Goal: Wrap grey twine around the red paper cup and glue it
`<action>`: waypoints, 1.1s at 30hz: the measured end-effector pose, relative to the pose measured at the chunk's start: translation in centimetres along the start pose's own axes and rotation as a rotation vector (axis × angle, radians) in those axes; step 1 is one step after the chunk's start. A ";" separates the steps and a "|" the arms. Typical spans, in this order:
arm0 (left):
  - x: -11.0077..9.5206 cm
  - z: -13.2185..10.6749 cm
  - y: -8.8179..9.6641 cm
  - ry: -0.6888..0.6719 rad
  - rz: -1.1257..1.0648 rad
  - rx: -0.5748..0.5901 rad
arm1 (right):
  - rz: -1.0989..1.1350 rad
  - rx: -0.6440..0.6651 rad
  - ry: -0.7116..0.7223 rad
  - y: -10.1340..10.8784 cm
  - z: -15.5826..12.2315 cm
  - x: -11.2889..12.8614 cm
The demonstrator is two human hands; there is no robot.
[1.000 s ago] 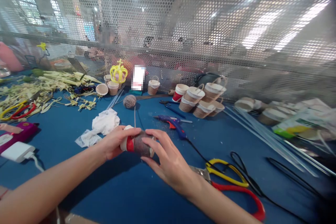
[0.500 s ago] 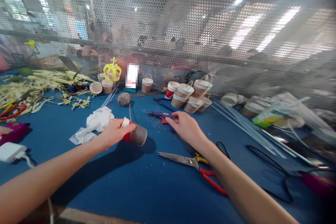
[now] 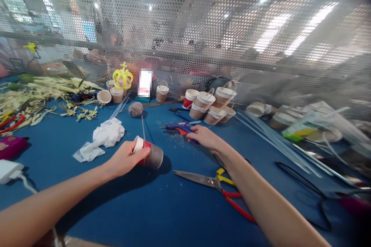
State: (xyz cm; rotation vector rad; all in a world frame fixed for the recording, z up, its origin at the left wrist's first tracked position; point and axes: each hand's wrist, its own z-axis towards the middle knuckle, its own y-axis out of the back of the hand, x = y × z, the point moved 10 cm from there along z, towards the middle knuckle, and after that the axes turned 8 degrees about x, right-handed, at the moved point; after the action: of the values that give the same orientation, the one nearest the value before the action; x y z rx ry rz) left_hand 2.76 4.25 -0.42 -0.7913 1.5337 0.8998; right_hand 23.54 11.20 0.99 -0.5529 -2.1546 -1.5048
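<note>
My left hand (image 3: 129,157) is closed around a paper cup (image 3: 155,157), red and white near its rim and wound with grey-brown yarn toward its base. The cup lies tilted on its side above the blue table. A strand of yarn runs from it up to a yarn ball (image 3: 135,109). My right hand (image 3: 204,137) has its fingers wrapped round the handle of a blue glue gun (image 3: 176,126) with an orange trigger, its nozzle pointing left. Below, open scissors (image 3: 199,178) with red and yellow handles lie partly under my right forearm.
Yarn-wrapped cups (image 3: 203,100) stand at the back. Crumpled white plastic (image 3: 108,133) lies left of the cup. Pale plant stalks (image 3: 58,85) and a yellow crown (image 3: 123,77) are at the back left. Clear glue sticks (image 3: 272,139) and a black cable (image 3: 301,181) lie right. A perforated screen (image 3: 174,27) rises behind.
My right hand has closed round the glue gun's handle, and the gun has shifted slightly left. My left hand keeps the cup in nearly the same place.
</note>
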 end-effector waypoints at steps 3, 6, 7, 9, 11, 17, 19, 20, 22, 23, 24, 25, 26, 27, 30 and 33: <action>0.0 -0.1 0.6 -0.002 -0.050 -0.022 | 0.166 -0.034 0.088 1.1 -1.9 1.3; 0.6 0.0 0.6 0.033 -0.078 -0.022 | 0.465 0.035 0.185 0.6 -4.1 3.0; 0.9 0.1 0.5 0.046 -0.077 -0.017 | 0.497 0.071 0.185 0.0 -4.7 3.5; 1.2 0.2 0.3 0.060 -0.084 -0.010 | 0.475 0.085 0.174 -0.9 -5.9 4.2; 1.2 0.2 0.3 0.062 -0.102 -0.017 | 0.425 0.140 0.226 -2.0 -6.8 5.5; 0.6 -0.1 1.7 0.082 -0.087 -0.114 | 0.401 0.256 0.235 -4.1 -7.8 6.7; 0.7 -0.2 2.1 0.104 -0.072 -0.136 | 0.380 0.225 0.203 -4.2 -7.9 6.5; 0.8 -0.2 2.2 0.114 -0.071 -0.134 | 0.354 0.204 0.186 -4.3 -8.0 6.3; 1.0 -0.3 2.2 0.138 -0.073 -0.117 | 0.274 0.165 0.166 -4.5 -8.2 6.1; 1.1 -0.3 2.2 0.148 -0.071 -0.109 | 0.225 0.145 0.179 -4.6 -8.3 6.3; 1.2 -0.3 2.2 0.156 -0.065 -0.103 | 0.174 0.120 0.208 -4.6 -8.5 6.6; 1.2 -0.3 2.2 0.163 -0.052 -0.099 | 0.124 0.095 0.250 -4.6 -8.6 7.0; 1.3 -0.3 2.2 0.172 -0.035 -0.099 | 0.074 0.066 0.292 -4.5 -8.8 7.4; 1.4 -0.3 2.2 0.179 -0.018 -0.099 | 0.027 0.038 0.326 -4.3 -9.0 7.8; 1.5 -0.3 2.2 0.195 0.013 -0.096 | -0.064 -0.011 0.369 -3.9 -9.3 8.5; 1.6 -0.3 2.2 0.206 0.017 -0.091 | -0.120 -0.055 0.477 -3.6 -9.9 9.8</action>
State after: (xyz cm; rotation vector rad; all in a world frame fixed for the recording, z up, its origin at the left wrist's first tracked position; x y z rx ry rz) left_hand 0.46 5.01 -1.67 -0.9625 1.6891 0.9286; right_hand 14.86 1.37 6.87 -0.0654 -1.8035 -1.5716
